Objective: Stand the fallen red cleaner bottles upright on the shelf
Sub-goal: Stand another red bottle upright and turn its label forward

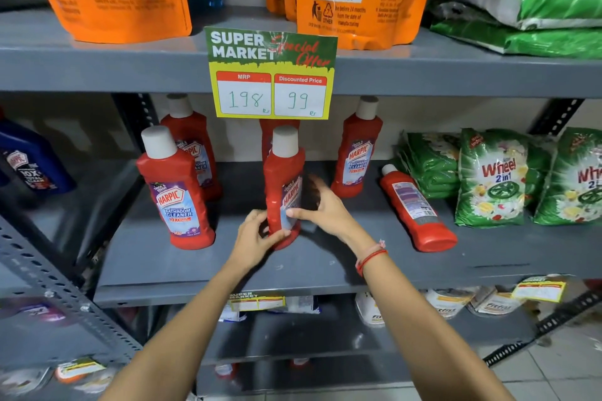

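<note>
Head camera looks down at a grey metal shelf (325, 263), and I see both my bare arms reaching out over its front edge. My left hand (257, 237) is curled around the low part of a red plastic cleaner bottle with a white cap (283, 185), thumb in front and fingers wrapped on the left side, clamped on it. My right hand (321, 205) is on the other side of the same bottle, thumb pressed on the label, the other fingers spread out and a bit blurry behind it. A red thread band (369, 258) sits on that wrist. The bottle stands up straight near the middle of the shelf, base on the grey top. One more red bottle (418, 211) lies flat on its side to the right, cap pointing to the back, just beside the green soap powder bags (492, 179). Three other red bottles stand up: one front left (176, 188), one behind it (192, 146), one back right (358, 146). Bare shelf shows in front of my hands and between the bottles. A yellow and green price card (272, 74) hangs from the shelf above, just over the held bottle's cap.
</note>
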The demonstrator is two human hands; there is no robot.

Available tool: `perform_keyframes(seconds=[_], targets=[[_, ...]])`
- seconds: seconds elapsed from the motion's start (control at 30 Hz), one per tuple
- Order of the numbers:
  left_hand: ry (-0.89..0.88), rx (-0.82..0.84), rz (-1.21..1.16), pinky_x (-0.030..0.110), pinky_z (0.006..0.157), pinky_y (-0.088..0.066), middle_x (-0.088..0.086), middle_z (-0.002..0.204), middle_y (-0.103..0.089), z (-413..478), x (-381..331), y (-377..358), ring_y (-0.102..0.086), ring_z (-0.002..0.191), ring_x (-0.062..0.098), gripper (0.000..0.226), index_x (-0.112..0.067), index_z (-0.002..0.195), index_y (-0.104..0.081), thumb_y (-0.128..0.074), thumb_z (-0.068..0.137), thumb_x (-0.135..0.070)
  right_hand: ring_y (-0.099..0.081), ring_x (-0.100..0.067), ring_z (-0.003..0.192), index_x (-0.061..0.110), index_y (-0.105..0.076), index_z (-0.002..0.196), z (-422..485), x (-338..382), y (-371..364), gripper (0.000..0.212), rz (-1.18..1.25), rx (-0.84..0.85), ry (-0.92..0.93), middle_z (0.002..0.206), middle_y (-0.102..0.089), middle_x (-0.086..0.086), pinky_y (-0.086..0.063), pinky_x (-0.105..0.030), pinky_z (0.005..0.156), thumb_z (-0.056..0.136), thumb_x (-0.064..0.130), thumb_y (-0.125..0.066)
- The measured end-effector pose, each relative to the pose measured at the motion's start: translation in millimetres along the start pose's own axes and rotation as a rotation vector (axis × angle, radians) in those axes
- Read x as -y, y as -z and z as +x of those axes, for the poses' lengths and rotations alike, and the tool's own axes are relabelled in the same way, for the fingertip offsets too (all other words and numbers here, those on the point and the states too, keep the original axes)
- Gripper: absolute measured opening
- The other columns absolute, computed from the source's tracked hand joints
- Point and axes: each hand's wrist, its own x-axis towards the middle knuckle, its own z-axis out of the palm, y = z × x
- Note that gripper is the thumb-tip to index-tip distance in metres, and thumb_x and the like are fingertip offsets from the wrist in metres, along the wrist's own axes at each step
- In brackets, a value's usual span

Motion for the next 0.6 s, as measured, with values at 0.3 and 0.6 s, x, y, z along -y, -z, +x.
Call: perform_keyframes(seconds=[0.3,0.6], targets=[[0.126,0.336,-0.129,0.021,0.086,-0.055,0.003,0.112,-0.066,24,3,35,-0.066,0.095,0.0,0.045,-0.009,0.117,-0.054,-0.072,0.075,-0.009,-0.063,-0.027,0.108,0.008,-0.049,0.12,0,-17,-33,0.059,0.067,-0.071,-0.026,0.122,-0.063,-0.015,-0.052,-0.048,0.095,0.07,0.018,-0.08],[0.106,0.258,-0.045,0.011,0.086,-0.05,-0.027,0.091,-0.071,20,14,36,-0.062,0.102,-0.003,0.04,-0.013,0.114,-0.056,-0.07,0.077,-0.012,-0.065,-0.028,0.102,0.007,-0.052,0.115,-6,-12,-50,0.054,0.015,-0.217,0.028,0.116,-0.066,-0.016,-0.055,-0.047,0.089,0.072,0.024,-0.079]])
